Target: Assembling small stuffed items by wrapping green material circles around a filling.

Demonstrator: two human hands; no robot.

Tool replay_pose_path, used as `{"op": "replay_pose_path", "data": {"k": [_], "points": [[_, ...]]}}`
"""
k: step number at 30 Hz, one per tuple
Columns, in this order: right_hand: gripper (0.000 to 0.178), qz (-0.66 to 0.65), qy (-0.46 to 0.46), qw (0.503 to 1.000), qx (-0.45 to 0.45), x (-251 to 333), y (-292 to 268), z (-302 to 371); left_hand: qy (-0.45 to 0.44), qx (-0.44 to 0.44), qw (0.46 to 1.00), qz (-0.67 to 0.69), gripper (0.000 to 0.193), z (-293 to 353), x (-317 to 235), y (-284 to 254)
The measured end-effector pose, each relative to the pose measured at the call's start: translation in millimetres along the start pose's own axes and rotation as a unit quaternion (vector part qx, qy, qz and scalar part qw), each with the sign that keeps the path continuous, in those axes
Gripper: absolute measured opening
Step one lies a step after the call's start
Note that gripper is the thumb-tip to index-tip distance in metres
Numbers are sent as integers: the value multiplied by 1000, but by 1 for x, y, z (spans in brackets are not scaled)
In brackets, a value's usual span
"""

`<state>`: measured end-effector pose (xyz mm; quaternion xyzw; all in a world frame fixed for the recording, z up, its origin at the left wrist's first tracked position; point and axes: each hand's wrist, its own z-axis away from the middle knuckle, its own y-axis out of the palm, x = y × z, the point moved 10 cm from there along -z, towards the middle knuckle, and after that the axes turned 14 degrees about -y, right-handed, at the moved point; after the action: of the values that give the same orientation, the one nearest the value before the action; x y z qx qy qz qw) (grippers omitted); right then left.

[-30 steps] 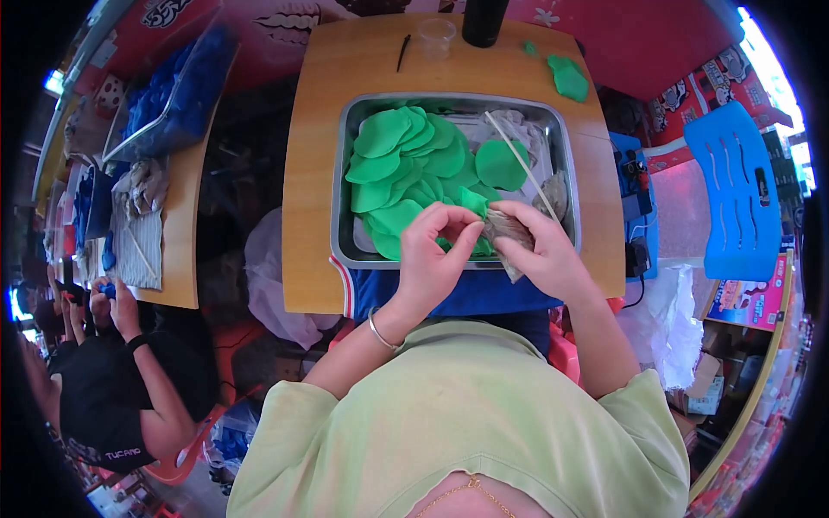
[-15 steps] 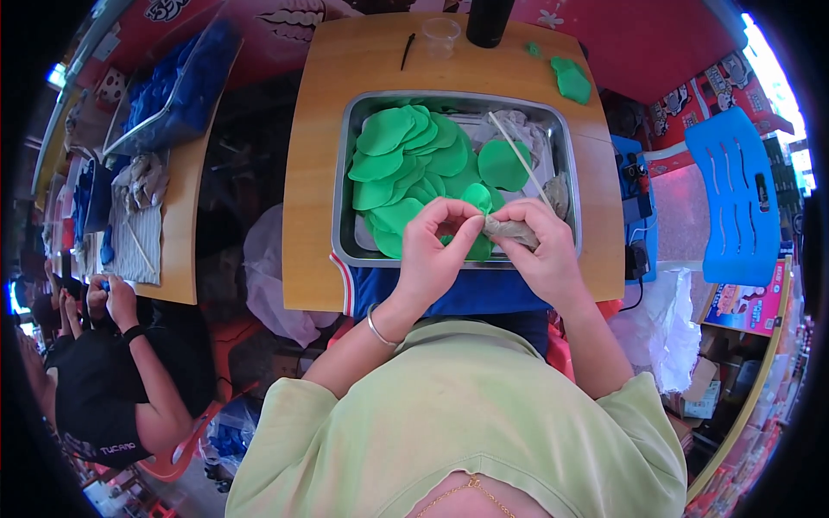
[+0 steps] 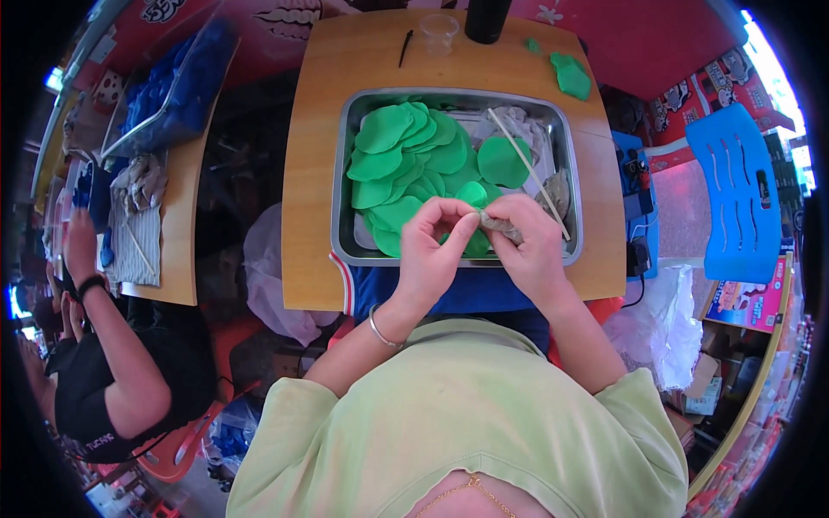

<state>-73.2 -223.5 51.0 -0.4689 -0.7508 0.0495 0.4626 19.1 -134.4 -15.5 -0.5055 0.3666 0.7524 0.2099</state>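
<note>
Over the near side of a steel tray [image 3: 338, 181], my two hands meet fingertip to fingertip. My left hand [image 3: 432, 246] pinches the end of a small gathered green piece [image 3: 471, 193], whose lower part is hidden by fingers. My right hand [image 3: 531, 242] is closed around a grey-beige, soft-looking lump [image 3: 499, 226], which touches the left fingertips. Overlapping flat green discs [image 3: 384, 129] fill the tray's left and middle. A separate green disc [image 3: 503, 162] lies right of them. A thin pale stick [image 3: 528, 167] slants across the tray's right side, beside crumpled grey-beige material [image 3: 554, 194].
On the wooden table [image 3: 311, 216] stand a clear cup [image 3: 439, 36] and a dark cylinder [image 3: 485, 22]; a black thin item [image 3: 406, 48] and green scraps [image 3: 570, 76] lie there too. A blue chair [image 3: 734, 194] is at right. Another person [image 3: 129, 363] sits at left.
Both hands stay together over the tray; my right fingers have curled further over the grey-beige lump, covering more of it. The other person's arm at left has reached forward.
</note>
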Motion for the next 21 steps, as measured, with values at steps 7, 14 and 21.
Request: {"op": "replay_pose_path", "data": {"k": [7,14,21], "points": [[17,-57,161,981,91,-24,12,13,103,-36,975,-193,6,9,-23,2],[18,-266,194,944,10,-34,19,23,59,-22,994,-86,5,6,-12,-1],[9,-68,86,993,31,-16,8,4,107,-32,982,-151,7,8,-23,2]]}}
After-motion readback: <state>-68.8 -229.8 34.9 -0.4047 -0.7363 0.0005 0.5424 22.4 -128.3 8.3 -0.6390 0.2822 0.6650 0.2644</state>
